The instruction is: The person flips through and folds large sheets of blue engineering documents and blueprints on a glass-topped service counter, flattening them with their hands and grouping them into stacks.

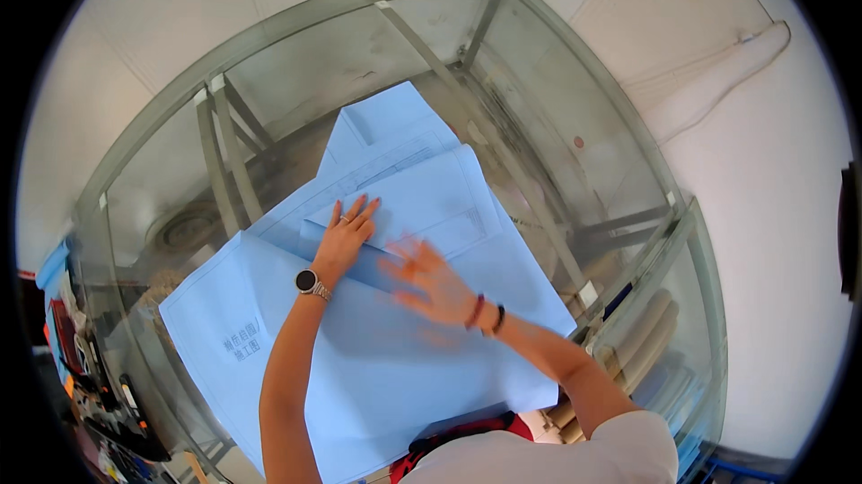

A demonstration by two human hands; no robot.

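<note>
A large light-blue printed drawing sheet [395,385] lies over a glass-topped table, its far part folded in overlapping layers. My left hand [341,242] rests flat near a fold, with fingers spread and touching the paper. It wears a ring, and a watch [307,282] is on the wrist. Just to its right, my right hand [433,285] is smeared by motion over the folded flap [440,192]. Its fingers look stretched out and apart, and nothing shows in them. Whether it touches the paper is unclear. Dark and red bracelets circle that wrist.
The glass table's metal frame [314,22] runs round the sheet, with white walls behind. At the left edge is a cluttered pile of tools and dark items [112,403]. Pale rolls [651,340] lie at the lower right, beside my right arm.
</note>
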